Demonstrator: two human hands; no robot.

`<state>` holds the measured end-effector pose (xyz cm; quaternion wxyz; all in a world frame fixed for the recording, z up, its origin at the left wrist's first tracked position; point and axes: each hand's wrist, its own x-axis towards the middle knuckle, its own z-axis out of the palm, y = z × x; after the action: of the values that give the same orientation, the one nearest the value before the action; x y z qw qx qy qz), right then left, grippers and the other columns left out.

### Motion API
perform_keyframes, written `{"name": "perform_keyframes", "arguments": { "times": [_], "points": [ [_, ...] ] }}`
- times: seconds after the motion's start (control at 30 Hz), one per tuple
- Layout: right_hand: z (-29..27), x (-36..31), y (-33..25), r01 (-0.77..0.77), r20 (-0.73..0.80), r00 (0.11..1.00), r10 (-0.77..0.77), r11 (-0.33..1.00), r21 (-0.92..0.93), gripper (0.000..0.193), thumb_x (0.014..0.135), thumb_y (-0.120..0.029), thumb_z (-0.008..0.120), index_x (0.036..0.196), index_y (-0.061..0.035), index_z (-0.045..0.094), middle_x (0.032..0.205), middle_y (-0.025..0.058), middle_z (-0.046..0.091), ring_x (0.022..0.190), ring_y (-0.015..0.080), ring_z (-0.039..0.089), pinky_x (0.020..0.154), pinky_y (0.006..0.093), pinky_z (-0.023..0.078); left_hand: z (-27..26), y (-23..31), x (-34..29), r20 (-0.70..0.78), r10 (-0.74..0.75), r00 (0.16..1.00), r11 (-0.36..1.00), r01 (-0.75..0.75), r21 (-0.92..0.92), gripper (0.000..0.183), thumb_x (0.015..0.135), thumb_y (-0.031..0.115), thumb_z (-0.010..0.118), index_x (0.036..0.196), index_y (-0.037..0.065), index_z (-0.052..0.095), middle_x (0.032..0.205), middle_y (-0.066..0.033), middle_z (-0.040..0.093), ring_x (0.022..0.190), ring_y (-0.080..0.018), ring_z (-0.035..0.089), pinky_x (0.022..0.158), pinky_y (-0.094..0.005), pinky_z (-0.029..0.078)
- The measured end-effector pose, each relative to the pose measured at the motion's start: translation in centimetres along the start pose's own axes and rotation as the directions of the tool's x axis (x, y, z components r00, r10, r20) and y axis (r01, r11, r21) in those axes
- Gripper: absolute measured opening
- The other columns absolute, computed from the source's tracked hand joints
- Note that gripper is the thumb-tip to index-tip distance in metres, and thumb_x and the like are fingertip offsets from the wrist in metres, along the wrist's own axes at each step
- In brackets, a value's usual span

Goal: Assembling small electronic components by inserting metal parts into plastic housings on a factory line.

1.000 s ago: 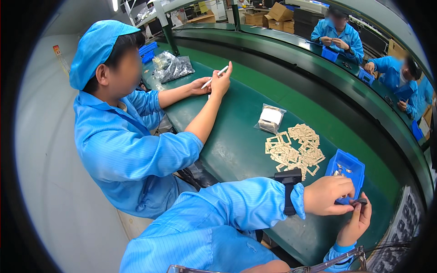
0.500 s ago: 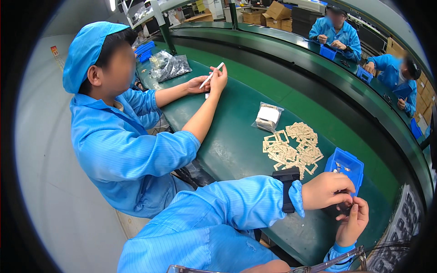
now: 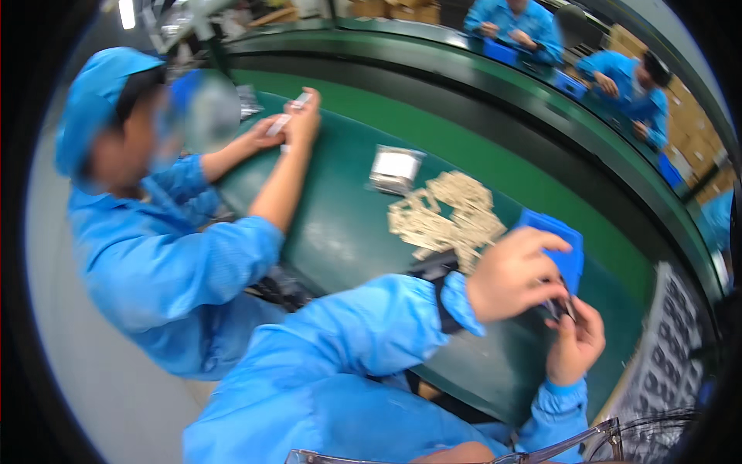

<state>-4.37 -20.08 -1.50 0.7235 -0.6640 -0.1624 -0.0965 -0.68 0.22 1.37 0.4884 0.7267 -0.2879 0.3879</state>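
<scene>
Over the near right part of the green table, my two hands meet around a small dark part (image 3: 562,309), whose exact kind is blurred and partly covered by fingers. My right hand (image 3: 576,348) pinches it from below between thumb and fingers. From the upper left, my left hand (image 3: 514,274) has its thumb and lower fingers closed at the part, while its index finger arches higher. Just behind my hands stands a blue plastic bin (image 3: 573,243), partly covered by the left hand. A black band (image 3: 444,290) circles my left wrist.
Flat cream-coloured frames (image 3: 456,209) lie heaped left of the bin, beside a clear-bagged stack (image 3: 396,170). A co-worker (image 3: 154,232) at the left holds a white slim piece. To the right lies a tray of dark parts (image 3: 668,332). Other workers sit beyond the dark conveyor edge (image 3: 479,108).
The whole view has shifted, so the table and people sit farther left and higher. My left index finger has lifted off; both hands stay at the dark part.
</scene>
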Motion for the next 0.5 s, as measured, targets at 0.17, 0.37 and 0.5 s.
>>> {"name": "perform_keyframes", "arguments": {
  "times": [0.17,0.37,0.5],
  "points": [
    [-0.7,0.1,-0.7,0.034,0.105,0.993,-0.045,0.994,0.106,0.039,0.093,0.000,0.061,0.130,0.0063,0.053,0.126,0.0228,0.060,0.117,0.0306,0.061,0.084,0.0362,0.061,0.8,0.1,0.4,0.034,-0.086,0.996,0.996,0.087,-0.025,0.019,0.069,0.011,0.083,0.084,0.006,0.071,0.116,-0.0142,0.066,0.099,-0.0307,0.064,0.081,-0.0380,0.052],
    [-0.6,0.4,-0.6,0.036,0.143,0.988,-0.049,0.995,0.093,0.039,0.094,0.004,0.057,0.133,0.0063,0.051,0.129,0.0241,0.058,0.119,0.0302,0.060,0.088,0.0355,0.059,1.3,0.0,0.0,0.062,-0.229,0.971,0.963,0.235,-0.127,0.018,0.073,0.006,0.081,0.086,0.004,0.070,0.119,-0.0156,0.064,0.104,-0.0299,0.064,0.087,-0.0376,0.052],
    [-0.3,0.4,-0.4,0.053,0.129,0.990,-0.059,0.997,0.050,0.042,0.091,0.006,0.061,0.132,0.0065,0.052,0.129,0.0226,0.058,0.118,0.0290,0.060,0.088,0.0349,0.059,0.8,-0.3,-0.1,0.033,-0.164,0.986,0.985,0.165,-0.043,0.016,0.072,0.006,0.080,0.084,0.006,0.069,0.115,-0.0142,0.062,0.104,-0.0299,0.062,0.086,-0.0386,0.052]
  ]
}}
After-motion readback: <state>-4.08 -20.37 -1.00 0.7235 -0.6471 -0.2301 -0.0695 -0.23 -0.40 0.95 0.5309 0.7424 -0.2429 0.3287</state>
